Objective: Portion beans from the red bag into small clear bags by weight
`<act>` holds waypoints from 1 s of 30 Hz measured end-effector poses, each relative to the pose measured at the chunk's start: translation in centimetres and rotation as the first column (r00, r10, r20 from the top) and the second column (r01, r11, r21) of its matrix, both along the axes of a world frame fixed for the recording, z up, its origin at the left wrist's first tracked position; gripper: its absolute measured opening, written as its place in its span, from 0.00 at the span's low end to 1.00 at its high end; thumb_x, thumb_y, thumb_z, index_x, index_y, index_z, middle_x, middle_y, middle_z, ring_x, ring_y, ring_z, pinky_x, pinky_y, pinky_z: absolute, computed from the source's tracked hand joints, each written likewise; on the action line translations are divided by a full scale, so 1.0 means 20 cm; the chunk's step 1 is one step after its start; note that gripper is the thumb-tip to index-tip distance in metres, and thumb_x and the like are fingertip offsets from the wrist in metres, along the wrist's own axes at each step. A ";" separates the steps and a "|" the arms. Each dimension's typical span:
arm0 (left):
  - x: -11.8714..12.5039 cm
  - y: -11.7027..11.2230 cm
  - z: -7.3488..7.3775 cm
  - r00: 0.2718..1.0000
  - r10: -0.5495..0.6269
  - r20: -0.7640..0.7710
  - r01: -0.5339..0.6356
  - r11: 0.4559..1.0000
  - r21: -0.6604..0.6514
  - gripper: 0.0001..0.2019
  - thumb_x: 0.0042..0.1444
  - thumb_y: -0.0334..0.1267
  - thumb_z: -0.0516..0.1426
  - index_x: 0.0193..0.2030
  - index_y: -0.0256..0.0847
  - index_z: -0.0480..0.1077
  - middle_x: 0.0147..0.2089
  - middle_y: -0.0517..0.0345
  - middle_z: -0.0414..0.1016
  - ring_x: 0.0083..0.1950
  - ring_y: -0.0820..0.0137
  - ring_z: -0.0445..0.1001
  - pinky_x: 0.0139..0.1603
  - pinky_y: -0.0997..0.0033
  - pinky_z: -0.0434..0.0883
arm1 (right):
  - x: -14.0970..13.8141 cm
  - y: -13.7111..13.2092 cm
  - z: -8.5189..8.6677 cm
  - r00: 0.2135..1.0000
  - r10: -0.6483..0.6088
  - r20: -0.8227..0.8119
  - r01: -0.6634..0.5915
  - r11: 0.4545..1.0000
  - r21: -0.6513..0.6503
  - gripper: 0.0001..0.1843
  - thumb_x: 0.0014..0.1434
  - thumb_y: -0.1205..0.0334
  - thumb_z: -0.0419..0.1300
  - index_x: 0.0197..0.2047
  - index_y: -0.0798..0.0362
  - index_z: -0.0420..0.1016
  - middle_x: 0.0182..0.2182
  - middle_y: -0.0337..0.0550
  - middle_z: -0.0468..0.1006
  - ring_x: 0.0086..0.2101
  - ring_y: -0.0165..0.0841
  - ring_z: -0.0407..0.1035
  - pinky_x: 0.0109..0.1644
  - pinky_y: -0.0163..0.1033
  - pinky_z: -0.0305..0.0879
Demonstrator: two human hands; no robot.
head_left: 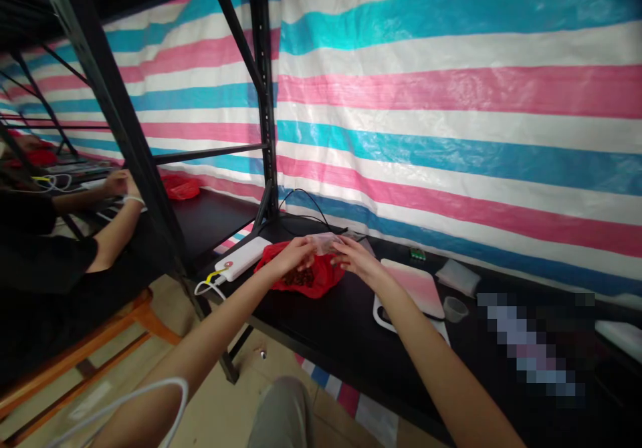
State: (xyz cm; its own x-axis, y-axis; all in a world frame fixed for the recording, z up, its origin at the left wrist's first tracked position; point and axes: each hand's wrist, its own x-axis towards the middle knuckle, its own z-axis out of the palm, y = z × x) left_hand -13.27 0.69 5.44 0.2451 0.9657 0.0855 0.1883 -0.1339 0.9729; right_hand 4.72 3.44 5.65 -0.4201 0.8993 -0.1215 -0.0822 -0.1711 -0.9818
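Two hands are at work, both mine. My left hand [295, 255] and my right hand [357, 261] meet above the desk [341, 331]. The fingers of each are closed in a pinch on one small clear bag [325, 242], and they hold it between them just over the open red bag [324, 282].

The red bag lies on the desk with a heap of dark red-brown pieces [299, 277] inside. They are too small for me to count. As I judge it, the work is not far along: the pieces lie in the red bag, and I cannot tell if the clear bag has anything in it.

The rest I count so:
- one white power bank [243, 258] with one yellow cable [213, 277], left of the red bag
- one white tray [411, 287] to the right, with one small clear cup [454, 309] just beside it
- one flat clear packet [457, 277] and one small green thing [416, 254], nearer the striped tarpaulin [451, 100]
- one second red bag [180, 186] on the neighbouring desk, where another person's hand [118, 182] rests
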 end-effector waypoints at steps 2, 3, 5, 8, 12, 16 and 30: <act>-0.11 -0.01 -0.03 0.990 0.083 -0.111 -0.079 0.996 0.041 0.12 0.52 0.41 0.49 0.31 0.34 0.67 0.15 0.65 0.63 0.13 0.79 0.58 0.15 0.79 0.55 | -0.09 0.03 0.00 0.995 0.070 0.071 -0.077 0.991 0.105 0.17 0.47 0.62 0.64 0.43 0.51 0.70 0.35 0.41 0.77 0.26 0.27 0.72 0.25 0.29 0.66; -0.16 -0.02 -0.04 0.980 0.120 -0.157 -0.111 0.992 0.064 0.11 0.52 0.40 0.49 0.32 0.34 0.67 0.17 0.64 0.65 0.15 0.77 0.61 0.16 0.79 0.57 | -0.12 0.05 0.00 0.990 0.101 0.099 -0.116 0.980 0.161 0.16 0.46 0.63 0.65 0.41 0.53 0.71 0.35 0.42 0.77 0.27 0.27 0.72 0.26 0.29 0.66; -0.24 -0.05 -0.04 0.958 0.168 -0.231 -0.148 0.984 0.103 0.11 0.52 0.39 0.49 0.35 0.35 0.68 0.23 0.60 0.71 0.20 0.74 0.68 0.21 0.77 0.63 | -0.18 0.07 0.00 0.983 0.133 0.128 -0.163 0.951 0.264 0.15 0.44 0.63 0.65 0.38 0.54 0.73 0.35 0.42 0.77 0.28 0.29 0.71 0.26 0.30 0.66; -0.31 -0.11 -0.02 0.924 0.177 -0.340 -0.115 0.974 0.195 0.13 0.52 0.39 0.48 0.39 0.37 0.69 0.35 0.54 0.76 0.34 0.68 0.74 0.34 0.72 0.70 | -0.22 0.11 -0.02 0.986 0.122 0.113 -0.156 0.911 0.381 0.16 0.41 0.63 0.66 0.37 0.54 0.74 0.33 0.41 0.77 0.29 0.31 0.71 0.27 0.32 0.67; -0.35 -0.15 0.04 0.868 0.152 -0.474 0.003 0.951 0.310 0.17 0.52 0.33 0.46 0.46 0.38 0.69 0.45 0.52 0.75 0.47 0.65 0.71 0.50 0.66 0.65 | -0.22 0.12 -0.03 0.985 0.125 0.122 -0.168 0.871 0.462 0.15 0.45 0.60 0.64 0.38 0.55 0.75 0.31 0.42 0.78 0.29 0.33 0.72 0.30 0.37 0.69; -0.36 -0.16 0.06 0.891 0.070 -0.449 0.070 0.955 0.289 0.23 0.49 0.28 0.46 0.52 0.37 0.65 0.51 0.52 0.72 0.51 0.67 0.70 0.55 0.66 0.63 | -0.19 0.11 -0.03 0.976 0.047 0.213 -0.166 0.795 0.584 0.12 0.50 0.61 0.59 0.39 0.54 0.75 0.34 0.44 0.78 0.33 0.35 0.72 0.35 0.40 0.69; -0.32 -0.11 0.01 0.861 0.310 -0.404 -0.137 0.905 0.403 0.14 0.51 0.42 0.56 0.42 0.40 0.71 0.39 0.54 0.78 0.41 0.65 0.75 0.45 0.67 0.69 | -0.25 0.07 0.01 0.970 0.005 0.243 -0.189 0.644 0.741 0.10 0.54 0.65 0.57 0.39 0.54 0.76 0.38 0.44 0.78 0.39 0.34 0.71 0.46 0.41 0.64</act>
State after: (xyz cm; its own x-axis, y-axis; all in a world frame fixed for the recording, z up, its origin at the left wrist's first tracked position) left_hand -19.58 -1.42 5.56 0.1205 0.9251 0.3601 0.6577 -0.3461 0.6691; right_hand -0.22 4.93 5.93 -0.5588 0.6700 0.4887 0.1022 0.6405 -0.7612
